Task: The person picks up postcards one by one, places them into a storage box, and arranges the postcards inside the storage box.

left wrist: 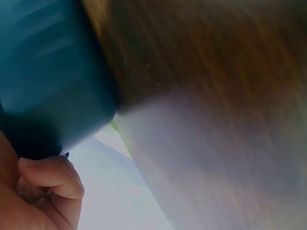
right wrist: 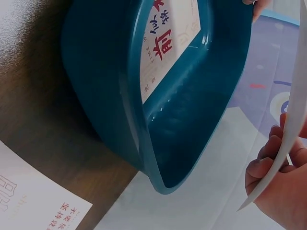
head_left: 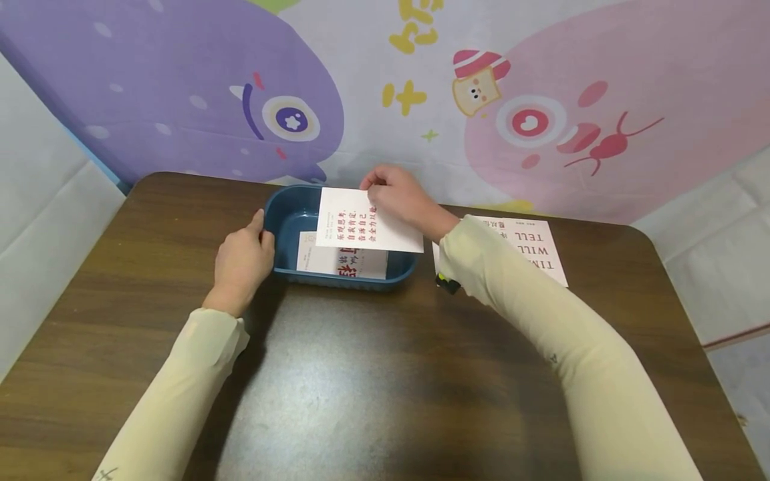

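A dark blue plastic basin (head_left: 283,207) stands near the table's back edge. My left hand (head_left: 242,260) grips its left end; in the left wrist view bent fingers (left wrist: 53,179) sit against the basin's corner. Above the basin's right part, my right hand (head_left: 402,197) pinches a white card (head_left: 343,207) printed with red characters. That card (right wrist: 292,100) appears edge-on in the right wrist view, between thumb and fingers. Inside the basin lies another white card (head_left: 313,260) with large red and blue characters, partly covered by the held card.
To the right of the basin, a white card (head_left: 538,250) with red lettering lies on the brown wooden table (head_left: 337,387), partly hidden by my right sleeve. A small black and yellow object (head_left: 447,284) shows under that wrist. A cartoon-printed cloth (head_left: 373,87) hangs behind the table.
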`<action>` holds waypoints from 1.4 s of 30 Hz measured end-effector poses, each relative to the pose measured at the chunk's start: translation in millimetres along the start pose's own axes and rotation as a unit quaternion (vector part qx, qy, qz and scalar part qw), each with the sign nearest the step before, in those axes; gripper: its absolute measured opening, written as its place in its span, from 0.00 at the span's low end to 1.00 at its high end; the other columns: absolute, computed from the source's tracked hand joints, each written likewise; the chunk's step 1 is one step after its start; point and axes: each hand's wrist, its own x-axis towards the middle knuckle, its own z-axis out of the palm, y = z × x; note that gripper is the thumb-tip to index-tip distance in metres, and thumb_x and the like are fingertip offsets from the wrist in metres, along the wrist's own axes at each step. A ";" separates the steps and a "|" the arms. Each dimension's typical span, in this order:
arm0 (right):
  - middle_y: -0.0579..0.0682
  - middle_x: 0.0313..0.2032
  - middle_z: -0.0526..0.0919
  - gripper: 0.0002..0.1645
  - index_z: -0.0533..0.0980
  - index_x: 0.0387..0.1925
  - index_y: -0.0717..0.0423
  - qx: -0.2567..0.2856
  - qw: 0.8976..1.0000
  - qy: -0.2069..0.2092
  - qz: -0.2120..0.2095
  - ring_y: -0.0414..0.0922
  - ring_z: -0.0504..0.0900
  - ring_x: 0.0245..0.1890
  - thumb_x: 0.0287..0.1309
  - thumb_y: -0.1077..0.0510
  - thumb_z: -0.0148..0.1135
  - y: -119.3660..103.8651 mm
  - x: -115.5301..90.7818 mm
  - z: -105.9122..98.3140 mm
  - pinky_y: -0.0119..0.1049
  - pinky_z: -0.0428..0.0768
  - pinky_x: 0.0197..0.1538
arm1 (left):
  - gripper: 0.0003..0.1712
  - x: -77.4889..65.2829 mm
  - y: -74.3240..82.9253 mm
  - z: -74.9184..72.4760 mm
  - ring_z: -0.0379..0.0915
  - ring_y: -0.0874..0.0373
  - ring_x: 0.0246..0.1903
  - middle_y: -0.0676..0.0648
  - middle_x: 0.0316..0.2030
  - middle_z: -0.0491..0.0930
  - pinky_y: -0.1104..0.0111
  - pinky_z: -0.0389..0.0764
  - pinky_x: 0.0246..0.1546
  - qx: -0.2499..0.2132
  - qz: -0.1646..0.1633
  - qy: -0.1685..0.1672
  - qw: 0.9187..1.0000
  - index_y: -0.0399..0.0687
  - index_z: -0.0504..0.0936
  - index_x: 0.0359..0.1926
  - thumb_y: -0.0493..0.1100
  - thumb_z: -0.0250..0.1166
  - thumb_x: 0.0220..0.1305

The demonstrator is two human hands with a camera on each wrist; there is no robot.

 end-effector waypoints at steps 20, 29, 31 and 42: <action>0.46 0.37 0.75 0.11 0.74 0.36 0.52 -0.022 1.000 -0.010 0.000 0.41 0.69 0.38 0.52 0.60 0.46 -5.2 9.7 21.5 0.32 0.67 0.43 | 0.29 1.2 -0.6 -0.2 0.71 0.41 0.31 0.31 0.50 0.71 0.51 0.70 0.32 -0.002 -0.002 -0.002 1.000 0.47 0.57 0.65 0.45 0.41 0.62; 0.46 0.36 0.76 0.11 0.75 0.34 0.53 -0.030 0.999 -0.014 -0.019 0.42 0.70 0.37 0.52 0.60 0.46 -0.6 10.8 32.6 0.32 0.67 0.43 | 0.28 1.3 -1.5 3.2 0.68 0.45 0.24 0.30 0.39 0.76 0.54 0.69 0.27 -0.004 0.015 0.013 1.000 0.44 0.59 0.63 0.44 0.42 0.62; 0.47 0.36 0.76 0.11 0.75 0.35 0.53 -0.033 0.999 -0.016 -0.020 0.42 0.70 0.37 0.53 0.60 0.46 1.3 10.7 34.1 0.32 0.67 0.42 | 0.28 1.2 -0.8 4.1 0.68 0.45 0.25 0.30 0.40 0.76 0.55 0.69 0.27 -0.006 0.015 0.013 1.000 0.44 0.59 0.63 0.44 0.42 0.61; 0.49 0.34 0.76 0.12 0.75 0.37 0.57 -0.046 0.998 -0.017 -0.025 0.43 0.70 0.33 0.54 0.62 0.45 9.9 10.2 44.9 0.31 0.67 0.38 | 0.28 0.3 1.0 4.9 0.69 0.44 0.26 0.30 0.37 0.77 0.54 0.70 0.28 -0.003 0.013 0.001 1.000 0.44 0.58 0.64 0.45 0.41 0.62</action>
